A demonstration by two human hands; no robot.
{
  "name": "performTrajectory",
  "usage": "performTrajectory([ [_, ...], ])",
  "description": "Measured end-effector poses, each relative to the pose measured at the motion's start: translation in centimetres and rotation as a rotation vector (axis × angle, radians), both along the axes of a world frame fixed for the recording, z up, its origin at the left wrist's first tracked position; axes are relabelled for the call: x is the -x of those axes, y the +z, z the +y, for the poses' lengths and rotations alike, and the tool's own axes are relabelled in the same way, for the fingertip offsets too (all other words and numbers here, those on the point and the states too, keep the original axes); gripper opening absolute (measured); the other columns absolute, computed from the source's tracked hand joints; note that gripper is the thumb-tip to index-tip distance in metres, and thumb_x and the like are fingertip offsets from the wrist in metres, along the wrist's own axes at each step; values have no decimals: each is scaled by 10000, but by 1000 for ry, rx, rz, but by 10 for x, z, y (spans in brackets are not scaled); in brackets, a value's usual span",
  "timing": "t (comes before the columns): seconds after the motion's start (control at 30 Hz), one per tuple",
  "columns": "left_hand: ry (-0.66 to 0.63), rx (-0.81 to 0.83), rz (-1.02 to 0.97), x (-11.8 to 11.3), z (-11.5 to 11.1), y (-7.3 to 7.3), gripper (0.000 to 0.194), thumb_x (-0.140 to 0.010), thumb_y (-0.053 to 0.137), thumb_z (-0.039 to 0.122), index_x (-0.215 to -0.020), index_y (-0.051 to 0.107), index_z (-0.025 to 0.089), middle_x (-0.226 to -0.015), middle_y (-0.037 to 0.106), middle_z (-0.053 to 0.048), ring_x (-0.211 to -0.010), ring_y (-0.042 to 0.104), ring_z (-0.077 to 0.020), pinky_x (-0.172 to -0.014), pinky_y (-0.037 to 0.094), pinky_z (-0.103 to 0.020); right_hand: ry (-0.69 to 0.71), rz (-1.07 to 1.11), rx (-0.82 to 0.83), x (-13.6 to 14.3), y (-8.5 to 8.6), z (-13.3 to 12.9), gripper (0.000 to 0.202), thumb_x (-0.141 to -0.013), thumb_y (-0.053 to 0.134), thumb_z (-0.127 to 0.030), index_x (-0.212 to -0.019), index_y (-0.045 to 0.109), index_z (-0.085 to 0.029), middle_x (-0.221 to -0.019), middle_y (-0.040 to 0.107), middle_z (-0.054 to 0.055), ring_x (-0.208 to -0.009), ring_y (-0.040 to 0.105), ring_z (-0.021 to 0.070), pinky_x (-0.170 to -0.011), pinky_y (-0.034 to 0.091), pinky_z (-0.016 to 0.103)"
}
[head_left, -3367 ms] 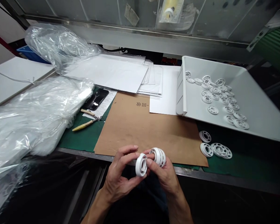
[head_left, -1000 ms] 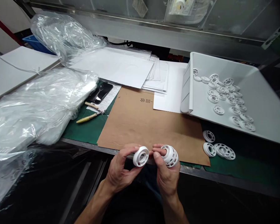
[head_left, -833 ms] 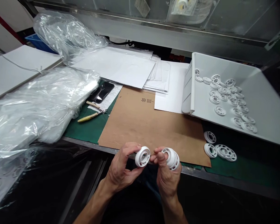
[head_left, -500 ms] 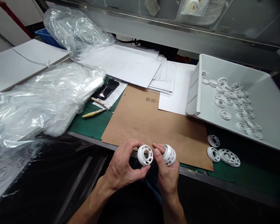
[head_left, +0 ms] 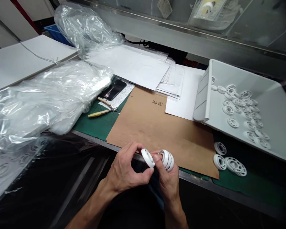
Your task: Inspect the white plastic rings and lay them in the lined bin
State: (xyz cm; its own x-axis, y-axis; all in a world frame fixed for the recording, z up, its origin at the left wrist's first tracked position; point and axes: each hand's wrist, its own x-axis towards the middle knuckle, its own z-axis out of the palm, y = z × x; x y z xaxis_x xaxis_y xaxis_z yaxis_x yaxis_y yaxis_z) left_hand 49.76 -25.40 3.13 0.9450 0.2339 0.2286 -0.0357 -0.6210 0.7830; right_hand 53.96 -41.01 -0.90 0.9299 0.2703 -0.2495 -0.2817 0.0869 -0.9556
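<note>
Between thumb and fingers, my left hand (head_left: pixel 126 167) pinches a white plastic ring (head_left: pixel 148 158), tilted so its outer edge faces me. Just to its right, my right hand (head_left: pixel 168 179) is wrapped round a small stack of white slotted rings (head_left: pixel 166 160), with a fingertip at the stack's opening. The right fingertips are close to the left ring; whether they touch it I cannot tell. Both hands are over the front edge of the table, before a brown cardboard sheet (head_left: pixel 157 133). Several loose rings (head_left: pixel 235 166) lie on the green mat to the right.
A grey bin (head_left: pixel 276 111) at right holds many similar rings. Nippers (head_left: pixel 100 113) and a black phone (head_left: pixel 113 89) lie left of the cardboard. Clear plastic bags (head_left: pixel 43 98) cover the left side, and white sheets (head_left: pixel 131 65) lie at the back.
The left ring has turned from showing its slotted face to nearly edge-on. My right hand with the stack has shifted slightly left, closer to it. The whole view has shifted a little.
</note>
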Motion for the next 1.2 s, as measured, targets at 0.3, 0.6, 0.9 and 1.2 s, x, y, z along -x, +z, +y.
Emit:
performTrajectory([
  [0.3, 23, 11, -18, 1, 1, -1, 388, -654, 764, 267, -999, 592, 223, -843, 712, -6, -745, 714, -207, -675, 589, -309, 10, 46, -17, 1, 0, 0, 270, -910, 784, -459, -965, 810, -196, -939, 762, 48, -791, 705, 180, -664, 554, 250],
  [0.6, 41, 266, 115, 2, -1, 0, 300, -716, 746, 277, -995, 659, 211, -858, 766, -5, -747, 731, -196, -709, 590, -297, 32, 80, -58, 2, 0, -1, 305, -923, 770, -487, -916, 774, -182, -786, 732, 16, -640, 626, 138, -599, 507, 246],
  [0.9, -97, 799, 310, 0, 1, -11, 358, -908, 673, 518, -1028, 756, 190, -900, 794, -66, -841, 740, -235, -808, 609, -330, 7, 28, -193, 4, -2, 1, 279, -965, 715, -468, -950, 732, -190, -699, 723, 9, -609, 671, 170, -626, 547, 286],
  [1.2, -208, 946, 344, 3, 6, -16, 499, -840, 751, 651, -1071, 744, 208, -879, 756, -42, -824, 686, -204, -805, 563, -303, -5, -17, -266, 1, 1, 0, 142, -960, 748, -360, -926, 747, -223, -787, 714, -12, -735, 683, 162, -732, 555, 272],
])
